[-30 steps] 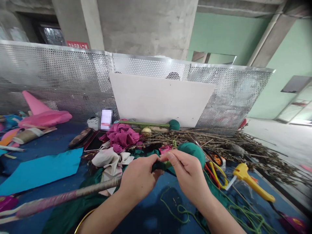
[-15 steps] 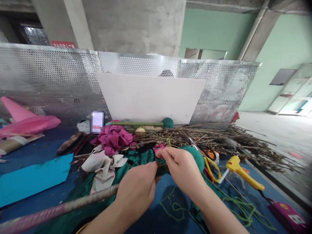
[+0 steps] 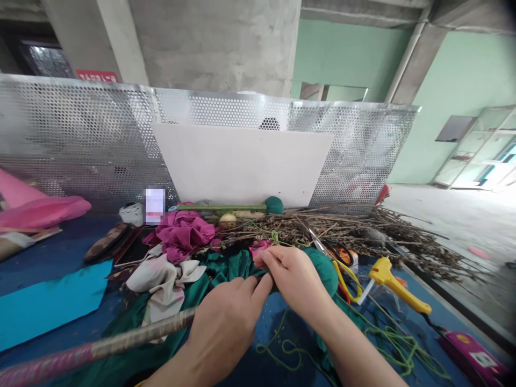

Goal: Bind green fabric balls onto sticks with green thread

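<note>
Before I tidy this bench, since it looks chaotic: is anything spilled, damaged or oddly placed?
Nothing looks spilled or broken, only cluttered. Loose green cord lies tangled across the blue table near the yellow glue gun. Dry twigs sprawl toward the table's right edge. Both the left hand and right hand pinch green fabric.

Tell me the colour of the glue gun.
Yellow: the glue gun, clearest in the head view.

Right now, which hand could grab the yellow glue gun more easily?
Probably the right hand. The yellow plastic glue gun lies on that side of the blue table, with only the round green fabric ball between. The left hand grips the long wrapped stick and sits farther away.
</note>
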A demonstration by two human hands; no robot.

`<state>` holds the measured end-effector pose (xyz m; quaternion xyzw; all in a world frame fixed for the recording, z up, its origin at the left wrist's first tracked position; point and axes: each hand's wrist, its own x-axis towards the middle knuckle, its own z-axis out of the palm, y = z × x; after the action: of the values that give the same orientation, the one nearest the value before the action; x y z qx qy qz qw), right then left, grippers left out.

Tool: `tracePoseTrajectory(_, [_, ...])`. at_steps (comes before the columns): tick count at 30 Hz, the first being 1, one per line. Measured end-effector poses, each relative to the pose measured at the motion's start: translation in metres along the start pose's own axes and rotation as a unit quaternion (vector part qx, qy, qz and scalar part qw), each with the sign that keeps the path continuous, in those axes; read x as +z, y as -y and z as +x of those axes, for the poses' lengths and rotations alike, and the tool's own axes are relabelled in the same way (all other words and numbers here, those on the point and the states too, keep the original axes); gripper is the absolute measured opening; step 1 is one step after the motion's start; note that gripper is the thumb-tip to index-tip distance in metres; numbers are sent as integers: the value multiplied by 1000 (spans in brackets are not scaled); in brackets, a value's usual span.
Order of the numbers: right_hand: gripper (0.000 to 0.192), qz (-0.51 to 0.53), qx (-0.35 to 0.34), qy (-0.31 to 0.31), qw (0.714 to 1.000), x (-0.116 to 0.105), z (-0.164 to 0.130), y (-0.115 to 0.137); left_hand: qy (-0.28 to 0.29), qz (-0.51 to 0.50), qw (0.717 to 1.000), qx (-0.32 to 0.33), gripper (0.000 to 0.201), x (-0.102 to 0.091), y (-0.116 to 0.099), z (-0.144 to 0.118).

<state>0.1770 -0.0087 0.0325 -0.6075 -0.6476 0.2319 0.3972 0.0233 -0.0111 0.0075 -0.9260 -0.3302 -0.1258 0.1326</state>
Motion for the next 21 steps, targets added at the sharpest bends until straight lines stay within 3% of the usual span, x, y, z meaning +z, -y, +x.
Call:
tracePoseTrajectory(7, [30,26,-6,5,1000,1,2,0,-4,0,1000,-9,29,3,6,0])
tracePoseTrajectory(11, [33,88,-37,21,995,-24,-3,3,-2,-72,995,-75,33,-4,21,0])
tracePoseTrajectory(13, [35,124,-20,14,992,-44,-7,1,6,-117,985,-128,31,-12,30,0])
tracePoseTrajectory(16, [33,192,63,-37,979,-70,-7,-12,20,-184,964,-193,32,-25,42,0])
tracePoseTrajectory(21, [35,280,82,-164,942,-79,11,-48,63,-334,908,-246,28,-47,51,0])
